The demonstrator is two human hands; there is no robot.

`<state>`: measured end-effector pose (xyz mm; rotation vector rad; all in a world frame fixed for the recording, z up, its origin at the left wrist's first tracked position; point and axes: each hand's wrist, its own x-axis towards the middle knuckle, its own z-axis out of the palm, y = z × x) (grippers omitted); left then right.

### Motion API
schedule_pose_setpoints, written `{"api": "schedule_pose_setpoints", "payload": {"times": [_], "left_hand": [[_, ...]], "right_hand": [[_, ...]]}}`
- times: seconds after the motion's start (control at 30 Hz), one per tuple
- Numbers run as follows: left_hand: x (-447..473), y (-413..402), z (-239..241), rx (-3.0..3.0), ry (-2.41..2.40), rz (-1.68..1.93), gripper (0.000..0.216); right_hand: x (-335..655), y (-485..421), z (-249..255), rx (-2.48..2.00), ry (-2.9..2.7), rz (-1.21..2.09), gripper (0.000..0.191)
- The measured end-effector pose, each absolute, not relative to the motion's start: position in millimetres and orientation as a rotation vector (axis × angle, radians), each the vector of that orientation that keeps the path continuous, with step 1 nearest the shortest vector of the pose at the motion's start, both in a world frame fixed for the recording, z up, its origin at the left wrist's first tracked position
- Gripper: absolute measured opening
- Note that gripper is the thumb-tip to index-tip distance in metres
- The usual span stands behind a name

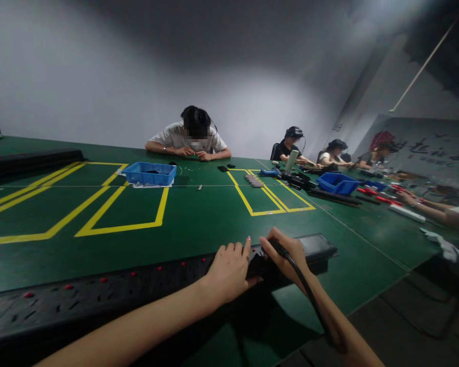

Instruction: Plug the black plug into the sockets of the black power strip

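A long black power strip (145, 280) with red buttons and slotted sockets lies slantwise across the near side of the green table. My left hand (229, 267) grips it near its right end, fingers over the top and thumb along the near side. Just beside it, my right hand (286, 255) is closed on a thick black cable (300, 275), which runs down over my right forearm. The cable's front end is hidden by my fingers and a dark shape between the hands. Past my right hand shows the strip's smooth grey end (316, 245).
Yellow tape outlines (118, 229) mark the green table (198, 219). A blue bin (150, 174) holds dark parts; another blue bin (336, 183) stands among black items at right. A second long black strip (34, 159) lies far left. A co-worker (193, 135) sits opposite; several others sit at right.
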<state>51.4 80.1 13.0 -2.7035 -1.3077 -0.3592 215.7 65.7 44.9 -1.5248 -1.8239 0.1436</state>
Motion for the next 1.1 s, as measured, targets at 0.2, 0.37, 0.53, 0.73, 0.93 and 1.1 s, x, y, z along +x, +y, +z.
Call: {"api": "schedule_pose_setpoints", "payload": {"times": [0.2,0.37,0.53,0.73,0.93,1.1], "left_hand": [[46.6,80.0,13.6,-2.742,-1.255,-0.378,0.074],[45.2,80.7,14.0,-2.77,-1.21,-0.405,0.069],[46.3,79.4,11.8,-2.764,-1.207,-0.412,0.069],[46.5,79.6,11.0,-2.74,-1.207,-0.414,0.07],[45.4,80.0,11.9,-2.752,-1.196,-0.403,0.068],[46.0,80.8,11.4,-2.741,-1.202,-0.386,0.069]], "right_hand": [[216.3,77.3,45.0,-1.54,-2.045,0.084,0.021],[221.0,82.3,35.3,-1.516,-2.183,-0.03,0.02],[223.5,75.2,13.5,-1.498,-2.189,-0.132,0.018],[225.1,70.9,24.8,-1.422,-2.274,0.042,0.018],[227.8,67.8,28.0,-1.426,-2.255,0.14,0.025],[229.0,68.3,21.7,-1.458,-2.233,0.131,0.024]]}}
